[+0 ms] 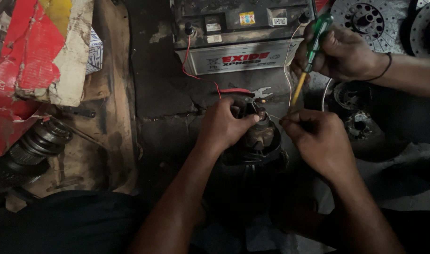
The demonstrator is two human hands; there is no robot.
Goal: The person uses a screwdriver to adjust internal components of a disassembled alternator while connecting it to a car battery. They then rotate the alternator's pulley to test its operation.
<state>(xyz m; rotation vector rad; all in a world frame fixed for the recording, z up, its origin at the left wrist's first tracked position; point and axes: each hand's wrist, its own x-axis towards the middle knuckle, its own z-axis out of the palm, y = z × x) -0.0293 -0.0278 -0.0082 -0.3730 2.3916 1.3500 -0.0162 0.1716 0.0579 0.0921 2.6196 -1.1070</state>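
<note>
A dark round motor (255, 150) stands on the grimy floor between my arms. My left hand (224, 124) grips its top, with the thumb by the metal terminal. A red wire (196, 75) runs from the car battery (238, 35) down to a metal clip (261, 92) at that terminal. My right hand (313, 136) is closed, pinching the end of a thin white wire (287, 61) that comes from the battery's right post. Another person's hand (339, 49) reaches in from the right, holding a green-handled screwdriver (313, 40) whose yellow shaft points down just above my right hand.
A torn red and white cardboard box (41, 51) lies at the upper left, with a ribbed black rubber boot (38, 143) below it. Round perforated metal discs (372, 21) sit at the top right. Dark gear-like parts (360, 124) lie right of my right hand.
</note>
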